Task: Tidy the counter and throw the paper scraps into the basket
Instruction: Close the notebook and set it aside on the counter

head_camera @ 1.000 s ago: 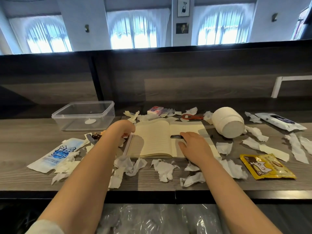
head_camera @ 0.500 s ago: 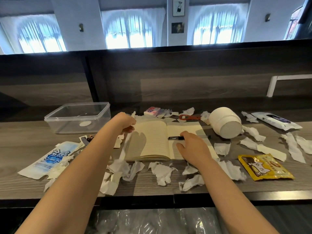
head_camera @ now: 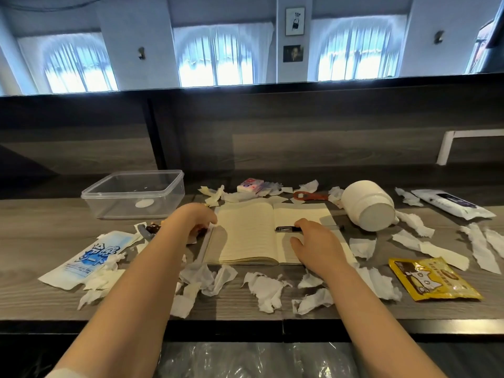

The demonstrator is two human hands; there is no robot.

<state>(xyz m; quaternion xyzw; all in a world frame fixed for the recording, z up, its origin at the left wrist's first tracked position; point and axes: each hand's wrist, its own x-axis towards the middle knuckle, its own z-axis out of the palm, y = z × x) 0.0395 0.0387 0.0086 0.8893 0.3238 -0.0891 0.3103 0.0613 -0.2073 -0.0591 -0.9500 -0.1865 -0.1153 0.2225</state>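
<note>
Torn white paper scraps [head_camera: 263,291] lie scattered on the grey wood-grain surface [head_camera: 41,241], the nearest ones just below both wrists, none in any fingers. The left hand [head_camera: 191,218] curls its fingers at the left edge of the open lined notebook [head_camera: 245,233]; whether they grip it cannot be told. The right hand [head_camera: 316,244] rests on the right page, fingers relaxed and holding nothing.

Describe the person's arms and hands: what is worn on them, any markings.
Both forearms are bare. The left hand and right hand wear no gloves; no ring, watch or bracelet shows. A bit of white sleeve shows at the left arm's near end, none on the right.
</note>
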